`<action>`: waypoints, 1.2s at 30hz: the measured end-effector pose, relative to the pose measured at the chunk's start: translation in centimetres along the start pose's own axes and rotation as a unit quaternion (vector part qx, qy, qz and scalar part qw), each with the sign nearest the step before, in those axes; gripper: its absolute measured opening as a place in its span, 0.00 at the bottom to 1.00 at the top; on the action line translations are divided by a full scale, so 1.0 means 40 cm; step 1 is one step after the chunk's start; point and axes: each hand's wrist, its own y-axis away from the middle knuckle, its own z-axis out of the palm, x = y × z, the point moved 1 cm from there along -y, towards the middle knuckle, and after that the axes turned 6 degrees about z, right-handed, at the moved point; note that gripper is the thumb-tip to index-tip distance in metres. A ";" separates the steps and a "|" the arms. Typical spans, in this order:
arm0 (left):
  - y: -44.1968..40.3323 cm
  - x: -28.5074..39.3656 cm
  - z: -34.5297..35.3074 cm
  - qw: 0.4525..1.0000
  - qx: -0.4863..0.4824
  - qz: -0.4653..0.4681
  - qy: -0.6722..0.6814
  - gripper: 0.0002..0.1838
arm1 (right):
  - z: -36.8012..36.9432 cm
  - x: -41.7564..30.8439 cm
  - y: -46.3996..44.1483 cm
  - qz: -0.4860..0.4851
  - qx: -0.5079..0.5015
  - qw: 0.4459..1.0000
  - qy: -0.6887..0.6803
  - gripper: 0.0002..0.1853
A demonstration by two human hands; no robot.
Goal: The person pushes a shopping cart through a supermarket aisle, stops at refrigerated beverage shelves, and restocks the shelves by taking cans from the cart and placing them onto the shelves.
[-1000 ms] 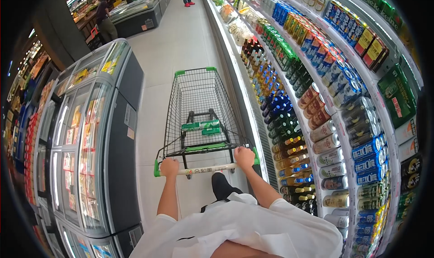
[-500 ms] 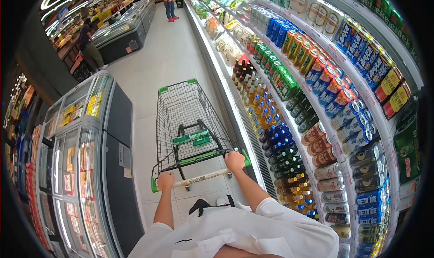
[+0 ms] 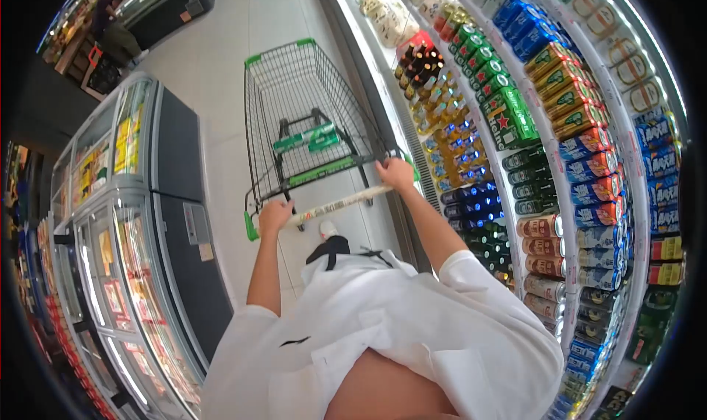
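Observation:
Both my hands are wrapped round the pale handle bar of a wire shopping cart [image 3: 258,118] with green corner caps. My left hand [image 3: 275,216] grips near the bar's left end, beside a green end piece. Toward the right end, my right hand [image 3: 396,173] is closed on the same bar [image 3: 335,205]. Through the dark wire mesh, a green panel [image 3: 305,138] with white markings shows in the lower part of the cart. My fingertips are mostly hidden by the backs of my hands.
A lit drinks shelf [image 3: 515,118] with rows of cans and bottles runs along the right. Glass-doored freezers [image 3: 118,221] line the left side. Pale floor tiles [image 3: 221,66] lie between them. A person in dark clothes [image 3: 114,33] stands at the far left.
My view has tipped downward, so the far aisle and the distant person in red shoes have left the frame. Both hands keep hold of the bar, and one white shoe now shows ahead.

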 end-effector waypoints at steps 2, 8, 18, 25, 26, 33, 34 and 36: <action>-0.093 0.012 -0.028 1.000 -0.003 -0.019 -0.017 0.27 | -0.012 -0.049 -0.082 0.012 -0.045 0.998 0.052 0.24; -0.308 0.066 -0.135 0.989 -0.106 -0.094 -0.038 0.29 | -0.040 -0.183 -0.270 0.019 -0.072 0.991 0.114 0.18; -0.559 0.084 -0.207 0.990 -0.047 -0.123 -0.041 0.28 | -0.042 -0.263 -0.524 -0.017 -0.107 0.990 0.087 0.17; -0.602 0.168 -0.244 0.987 0.128 -0.099 -0.026 0.17 | -0.051 -0.281 -0.622 -0.054 -0.102 0.993 0.024 0.21; -0.611 0.174 -0.247 0.989 0.131 -0.065 -0.024 0.15 | -0.049 -0.280 -0.640 -0.061 -0.116 0.991 0.010 0.21; -0.785 0.342 -0.349 0.992 0.045 0.108 0.057 0.12 | -0.130 -0.405 -0.842 -0.026 -0.194 0.974 -0.114 0.20; -0.857 0.363 -0.350 0.987 0.052 0.090 0.119 0.10 | -0.116 -0.436 -0.898 -0.034 -0.196 0.974 -0.111 0.19; -1.037 0.375 -0.314 0.980 0.054 0.096 0.166 0.14 | -0.028 -0.483 -1.022 -0.044 -0.219 0.966 -0.133 0.19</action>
